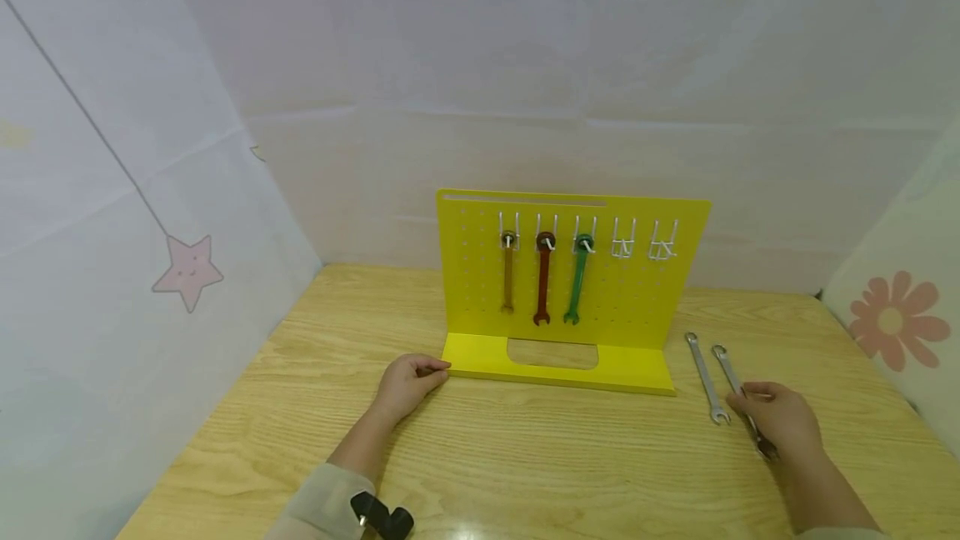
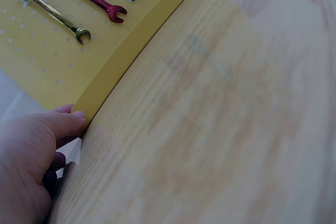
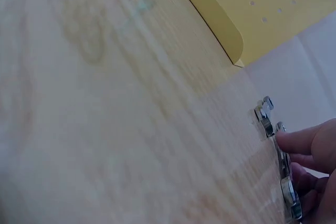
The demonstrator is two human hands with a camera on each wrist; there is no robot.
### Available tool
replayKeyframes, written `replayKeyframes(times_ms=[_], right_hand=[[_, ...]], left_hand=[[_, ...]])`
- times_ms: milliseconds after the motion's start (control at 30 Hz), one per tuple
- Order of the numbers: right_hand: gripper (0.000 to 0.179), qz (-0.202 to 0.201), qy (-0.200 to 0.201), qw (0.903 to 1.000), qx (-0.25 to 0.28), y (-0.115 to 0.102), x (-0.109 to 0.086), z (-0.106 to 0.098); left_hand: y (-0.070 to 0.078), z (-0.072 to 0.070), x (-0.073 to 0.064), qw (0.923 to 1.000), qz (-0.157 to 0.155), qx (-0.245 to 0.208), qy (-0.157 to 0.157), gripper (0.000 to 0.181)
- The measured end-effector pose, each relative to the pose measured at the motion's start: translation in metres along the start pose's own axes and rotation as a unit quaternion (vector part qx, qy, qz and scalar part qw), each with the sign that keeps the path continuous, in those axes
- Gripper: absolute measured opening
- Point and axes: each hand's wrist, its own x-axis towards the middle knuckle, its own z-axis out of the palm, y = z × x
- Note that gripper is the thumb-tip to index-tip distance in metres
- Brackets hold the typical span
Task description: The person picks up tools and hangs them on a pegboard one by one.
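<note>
A yellow pegboard (image 1: 637,298) stands on the table, its base toward me. My left hand (image 1: 405,386) pinches the base's left front corner between thumb and fingers, as the left wrist view shows up close. On the right, my right hand (image 1: 783,419) grips a silver combination wrench (image 1: 726,362) along its shaft, the ring end pointing away from me. Just left of it lies a second silver wrench (image 1: 703,375). From the board's hooks hang a gold wrench (image 1: 508,277), a red wrench (image 1: 543,283) and a green wrench (image 1: 578,280), open ends down.
Two white hooks, a left one (image 1: 622,248) and a right one (image 1: 663,251), carry nothing on the board's right side. The wooden table (image 1: 525,465) spreads in front of the base. A pale cloth (image 1: 480,132) hangs behind and at both sides.
</note>
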Motion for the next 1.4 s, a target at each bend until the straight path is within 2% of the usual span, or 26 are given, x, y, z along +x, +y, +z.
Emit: replayKeyframes(times_ms=[100, 267, 533, 867, 1000, 1233, 1400], right_hand=[[0.071, 0.003, 0.003, 0.9999, -0.012, -0.002, 0.001, 0.0], [0.066, 0.028, 0.009, 0.9994, 0.017, -0.006, -0.001, 0.004], [0.067, 0.037, 0.003, 0.9989, 0.028, -0.007, -0.003, 0.005], [0.055, 0.023, 0.016, 0.9996, 0.005, -0.011, -0.007, 0.008], [0.057, 0.023, 0.018, 0.9995, 0.007, -0.01, -0.006, 0.008], [0.061, 0.031, 0.001, 0.9986, 0.043, -0.01, -0.006, 0.009], [0.062, 0.02, -0.009, 0.9982, 0.055, -0.011, -0.007, 0.008]], left_hand=[[0.001, 0.0, -0.001, 1.0, 0.0, 0.001, 0.002, 0.012], [0.002, -0.001, -0.002, 1.0, -0.003, -0.003, 0.005, 0.012], [0.002, 0.0, -0.003, 1.0, -0.004, 0.001, 0.006, 0.012], [0.001, -0.001, -0.003, 1.0, -0.006, 0.002, 0.004, 0.012], [0.002, -0.001, -0.003, 1.0, -0.005, 0.001, 0.003, 0.012], [0.001, -0.001, -0.002, 1.0, -0.008, -0.004, 0.002, 0.012], [0.002, -0.001, -0.002, 1.0, -0.007, 0.0, 0.004, 0.012]])
